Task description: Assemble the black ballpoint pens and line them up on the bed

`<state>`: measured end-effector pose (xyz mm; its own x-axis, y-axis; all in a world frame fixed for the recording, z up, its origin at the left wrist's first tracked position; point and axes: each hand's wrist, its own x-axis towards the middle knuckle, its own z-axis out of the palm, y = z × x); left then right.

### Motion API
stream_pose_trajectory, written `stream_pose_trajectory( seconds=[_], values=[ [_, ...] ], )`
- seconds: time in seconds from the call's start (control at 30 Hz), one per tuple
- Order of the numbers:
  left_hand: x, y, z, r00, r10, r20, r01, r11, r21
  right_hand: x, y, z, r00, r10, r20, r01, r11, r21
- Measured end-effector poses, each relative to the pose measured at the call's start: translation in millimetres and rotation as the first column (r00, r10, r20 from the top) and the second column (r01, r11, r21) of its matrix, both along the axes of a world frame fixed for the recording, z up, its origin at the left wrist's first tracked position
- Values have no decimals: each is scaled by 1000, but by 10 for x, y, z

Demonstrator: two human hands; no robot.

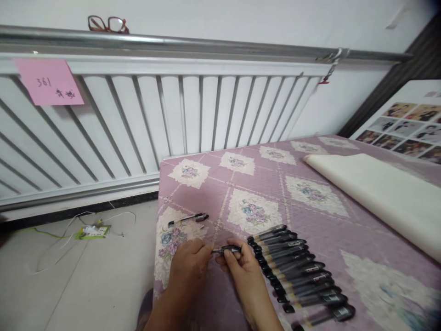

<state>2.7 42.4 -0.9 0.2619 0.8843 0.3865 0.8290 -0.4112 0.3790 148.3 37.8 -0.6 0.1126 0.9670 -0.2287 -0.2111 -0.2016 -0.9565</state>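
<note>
Holding a black pen (pixel 225 250) level between both hands, you have it just above the purple flowered cloth (pixel 310 216), near its front edge; your left hand (pixel 189 264) takes the pen's left end, its grip clenched on it with thumb and fingertips; your right hand (pixel 243 266) takes the other end, its grip closed around the barrel; the two hands almost touch. Just right of your right hand a row of black pens (pixel 296 271) lies side by side on the cloth, running slantwise toward you; a single pen (pixel 188 219) lies apart beyond your left hand; a cream roll (pixel 375 193) lies farther right; behind stands a white radiator (pixel 172 119) bearing a pink note (pixel 48 82), with red glasses (pixel 108 24) on the pipe above it.
</note>
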Motion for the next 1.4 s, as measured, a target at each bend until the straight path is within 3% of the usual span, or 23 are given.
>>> stream_pose_trajectory(
  seconds=[0.07, 0.2, 0.33, 0.47, 0.63, 0.8, 1.1, 1.4],
  values=[
    [6, -5, -35, 1000, 5, -22, -4, 999, 48, -10, -7, 6, 1000, -14, -22, 14, 1000, -3],
    [23, -2, -123, 999, -17, -48, 18, 1000, 17, -60, -23, -26, 986, -103, -132, 108, 994, 28],
    [49, -11, -200, 997, -78, 30, 77, 997, 25, -101, -29, -66, 958, -212, -193, 229, 971, 73],
    [67, -34, -220, 985, -113, 133, 100, 990, 104, 19, -8, -27, 955, -288, -67, 295, 947, 127],
    [55, -38, -176, 983, -103, 151, 93, 993, 70, 488, 13, 90, 870, -486, 84, 458, 859, 230],
    [49, -26, -127, 978, -132, 162, 129, 991, 29, 977, -78, 176, 685, -623, 377, 555, 782, 284],
    [31, 8, -131, 982, -107, 155, 116, 992, -52, 1277, -197, 216, 523, -509, 684, 515, 828, 222],
    [54, 5, -112, 980, -118, 158, 139, 982, -127, 1386, -150, 239, 473, -401, 784, 477, 865, 155]
  ],
)
